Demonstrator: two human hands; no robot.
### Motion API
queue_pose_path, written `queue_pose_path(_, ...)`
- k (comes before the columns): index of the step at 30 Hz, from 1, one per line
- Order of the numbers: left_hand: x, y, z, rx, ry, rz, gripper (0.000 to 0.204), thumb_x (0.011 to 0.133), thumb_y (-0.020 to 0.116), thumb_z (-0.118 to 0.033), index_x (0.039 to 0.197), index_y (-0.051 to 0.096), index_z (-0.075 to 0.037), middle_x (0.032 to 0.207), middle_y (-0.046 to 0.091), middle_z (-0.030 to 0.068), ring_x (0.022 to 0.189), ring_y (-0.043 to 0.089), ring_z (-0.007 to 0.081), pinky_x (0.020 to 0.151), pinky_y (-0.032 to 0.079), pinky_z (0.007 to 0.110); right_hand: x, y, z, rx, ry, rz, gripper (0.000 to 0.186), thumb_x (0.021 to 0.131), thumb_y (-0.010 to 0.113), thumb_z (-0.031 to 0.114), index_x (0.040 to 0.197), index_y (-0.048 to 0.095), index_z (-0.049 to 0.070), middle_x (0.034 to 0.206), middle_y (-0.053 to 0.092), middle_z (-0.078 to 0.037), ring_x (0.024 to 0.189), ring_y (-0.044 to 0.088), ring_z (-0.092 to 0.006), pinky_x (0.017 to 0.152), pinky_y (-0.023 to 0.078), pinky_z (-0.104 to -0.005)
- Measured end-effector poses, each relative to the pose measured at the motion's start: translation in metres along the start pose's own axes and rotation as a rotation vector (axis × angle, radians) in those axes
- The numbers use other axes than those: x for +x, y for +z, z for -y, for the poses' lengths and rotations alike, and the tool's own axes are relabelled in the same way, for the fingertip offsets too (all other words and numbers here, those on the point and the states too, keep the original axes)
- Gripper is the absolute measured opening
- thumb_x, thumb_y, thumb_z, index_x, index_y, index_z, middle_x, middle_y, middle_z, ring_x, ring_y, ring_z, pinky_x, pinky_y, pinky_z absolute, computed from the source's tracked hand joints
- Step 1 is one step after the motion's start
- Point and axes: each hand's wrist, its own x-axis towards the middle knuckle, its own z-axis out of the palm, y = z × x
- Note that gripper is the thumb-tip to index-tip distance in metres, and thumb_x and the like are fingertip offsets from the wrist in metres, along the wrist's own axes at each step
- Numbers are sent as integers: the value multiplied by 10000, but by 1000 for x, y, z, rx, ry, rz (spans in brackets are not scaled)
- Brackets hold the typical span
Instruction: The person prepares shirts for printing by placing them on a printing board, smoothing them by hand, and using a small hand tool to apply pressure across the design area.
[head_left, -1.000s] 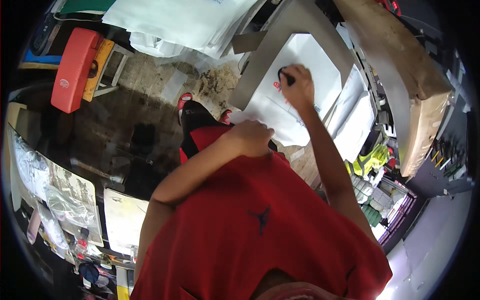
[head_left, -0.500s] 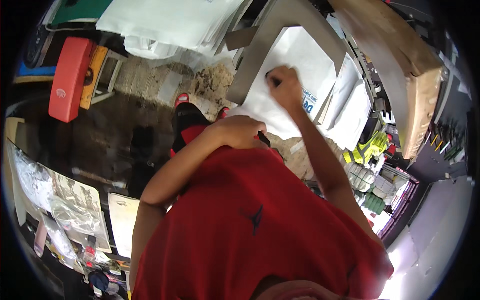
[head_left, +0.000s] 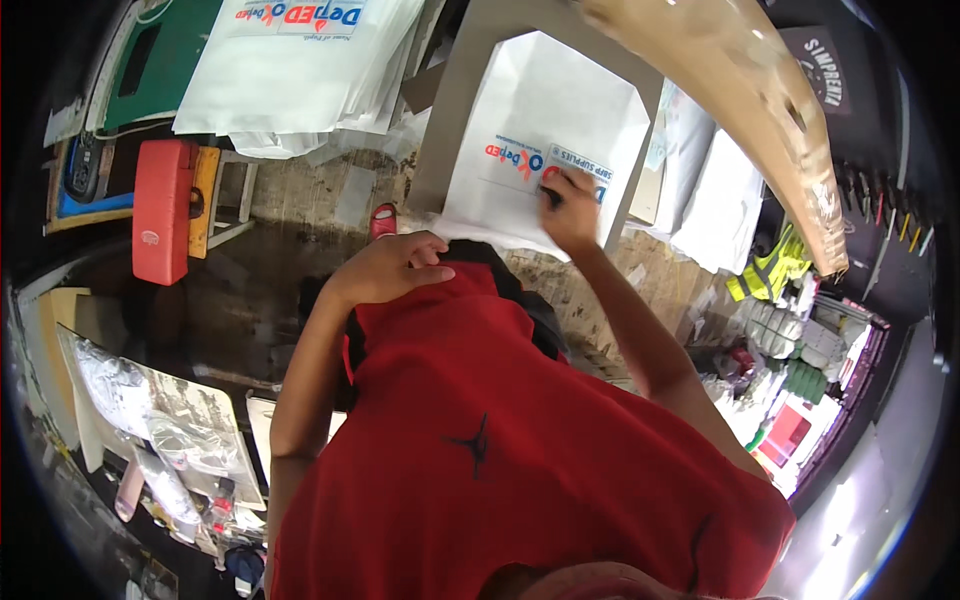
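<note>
A white bag (head_left: pixel 520 95) with blue and red print lies flat on a grey board (head_left: pixel 436 160) in front of me. Over its printed part is my right hand (head_left: pixel 574 215), fingers curled around a small dark object (head_left: pixel 549 196) whose kind I cannot make out. The object is at the bag's surface; the fingers hide most of it. My left hand (head_left: pixel 392 268) is beside my lap, against my red clothing, with its fingers loosely stretched, thumb apart and nothing in them.
A stack of white printed bags (head_left: pixel 285 85) stands at the far left. Nearer are a red box (head_left: pixel 163 215) on a wooden stool (head_left: pixel 205 200). More white sheets (head_left: pixel 722 215) lie right of the board. A long brown-wrapped bundle (head_left: pixel 770 90) arches over the right side.
The right hand has moved nearer me across the bag, baring more print. The left hand has shifted left from my waist, its fingers loosening. The view has turned slightly.
</note>
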Motion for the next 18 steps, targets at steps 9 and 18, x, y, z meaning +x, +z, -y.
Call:
queue_pose_path(9,71,47,-87,325,81,205,489,899,719,-415,1205,627,-45,1020,695,98,934,663,213,832,528,338,61,27,16,89,-25,-56,171,712,660,69,879,691,88,1013,636,-111,980,557,-373,851,508,-451)
queue_pose_path(18,66,61,-62,-1,-124,202,401,931,720,-301,1228,620,-50,1055,691,64,970,639,156,872,518,301,27,-21,-56,-7,205,-120,277,709,673,85,984,703,91,1019,628,-154,1009,580,-385,875,520,-473)
